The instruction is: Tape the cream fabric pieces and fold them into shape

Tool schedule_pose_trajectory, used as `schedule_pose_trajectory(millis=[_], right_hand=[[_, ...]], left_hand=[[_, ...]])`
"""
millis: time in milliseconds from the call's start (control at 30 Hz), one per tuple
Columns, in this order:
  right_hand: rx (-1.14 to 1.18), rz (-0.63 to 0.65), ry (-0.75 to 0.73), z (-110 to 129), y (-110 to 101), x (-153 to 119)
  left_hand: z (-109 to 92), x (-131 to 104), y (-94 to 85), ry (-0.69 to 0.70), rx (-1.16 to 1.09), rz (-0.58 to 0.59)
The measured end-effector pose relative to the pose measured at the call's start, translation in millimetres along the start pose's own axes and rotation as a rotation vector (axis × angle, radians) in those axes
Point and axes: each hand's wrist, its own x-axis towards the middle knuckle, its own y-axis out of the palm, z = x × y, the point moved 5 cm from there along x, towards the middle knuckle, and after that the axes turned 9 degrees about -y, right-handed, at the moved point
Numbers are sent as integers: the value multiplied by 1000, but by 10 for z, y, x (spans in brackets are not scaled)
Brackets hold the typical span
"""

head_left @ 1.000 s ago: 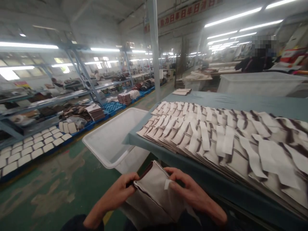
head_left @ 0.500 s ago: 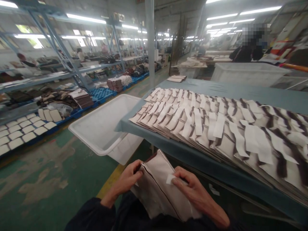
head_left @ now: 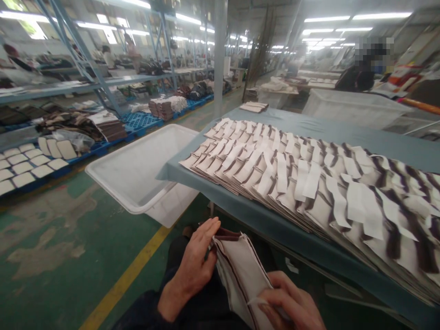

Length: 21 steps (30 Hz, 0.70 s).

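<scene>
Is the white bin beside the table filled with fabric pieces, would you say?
No, the bin stands open beside the table, its visible inside bare.

White bin [head_left: 137, 165] and table [head_left: 220, 190] block forward passage.

Single head-worn view, forward and down over nearby hands, workshop beyond.

The beige fabric piece [head_left: 242, 270] with dark-brown inner edges stands tilted between the hands [head_left: 195, 259].
</scene>
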Motion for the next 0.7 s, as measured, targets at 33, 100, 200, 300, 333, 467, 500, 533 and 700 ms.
schedule_pose_trajectory(millis=[33,100,200,300,333,467,500,533,700], right_hand=[[-3,8,-1,0,5,-10],[-1,41,10,-8,22,-2],[-1,83,16,-22,37,106],[-47,103,-65,-11,40,321],[-76,100,-105,-2,38,400],[-183,159,-240,20,77,639],[-197,189,-266,21,95,668],[-207,211,-291,19,108,687],[-250,245,-354,-17,123,709]], left_hand=[[3,-13,-12,-5,-21,-23],[8,-41,-62,-19,-58,-60],[-10,-65,-203,-45,-131,-43],[-82,-30,-389,-124,-215,67],[-119,-6,-448,-166,-218,103],[-302,116,-583,-328,-268,200],[-339,144,-583,-359,-321,218],[-362,168,-574,-391,-380,230],[-325,220,-510,-536,-568,296]])
